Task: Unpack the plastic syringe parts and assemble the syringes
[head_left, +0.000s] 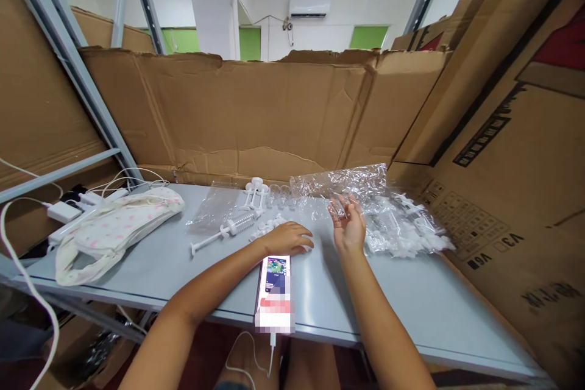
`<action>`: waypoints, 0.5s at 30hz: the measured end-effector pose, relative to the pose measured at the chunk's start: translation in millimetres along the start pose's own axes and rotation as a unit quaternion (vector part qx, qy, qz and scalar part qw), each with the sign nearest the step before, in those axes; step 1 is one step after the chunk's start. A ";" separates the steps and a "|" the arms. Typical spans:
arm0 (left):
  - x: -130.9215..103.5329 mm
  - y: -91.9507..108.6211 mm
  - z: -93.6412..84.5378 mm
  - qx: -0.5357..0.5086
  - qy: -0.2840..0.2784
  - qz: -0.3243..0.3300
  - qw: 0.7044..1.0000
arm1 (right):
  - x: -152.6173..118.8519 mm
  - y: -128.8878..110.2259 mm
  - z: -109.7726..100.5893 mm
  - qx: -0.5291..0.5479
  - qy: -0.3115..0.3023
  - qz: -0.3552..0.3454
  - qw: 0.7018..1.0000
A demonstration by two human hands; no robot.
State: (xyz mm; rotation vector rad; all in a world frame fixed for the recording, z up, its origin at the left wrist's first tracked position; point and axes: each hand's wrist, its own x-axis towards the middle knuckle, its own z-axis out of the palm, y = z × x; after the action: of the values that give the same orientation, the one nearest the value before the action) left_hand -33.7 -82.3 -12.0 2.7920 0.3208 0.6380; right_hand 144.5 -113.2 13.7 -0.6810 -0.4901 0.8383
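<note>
My left hand (287, 238) rests palm down just above a lit phone (275, 292), its fingers apart over a small white piece at the fingertips. Small white parts (269, 226) lie behind it. To their left sits a clear syringe-like tube with a white plunger (233, 228). My right hand (350, 225) is raised with the palm turned up and the fingers loosely spread, beside a clear plastic bag (342, 184). Several white plungers (256, 192) and clear coiled pieces (278, 195) stand at the back of the grey table (411, 298).
A bag of white parts (406, 225) lies on the right. On the left are a flat clear bag (214, 207), a white patterned pouch (121, 228) and a power strip with cables (68, 219). Cardboard walls (256, 109) enclose the back and sides. A cable hangs from the phone.
</note>
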 end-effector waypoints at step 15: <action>8.5 8.7 -23.7 -0.099 0.218 -0.158 0.958 | 2.4 -2.8 -1.2 0.034 -0.032 0.035 0.998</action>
State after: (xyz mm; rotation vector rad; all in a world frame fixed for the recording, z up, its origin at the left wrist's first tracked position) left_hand -35.6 -83.5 14.5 2.3175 0.7255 1.1275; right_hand 148.1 -113.0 15.2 -0.6132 -0.4944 0.9416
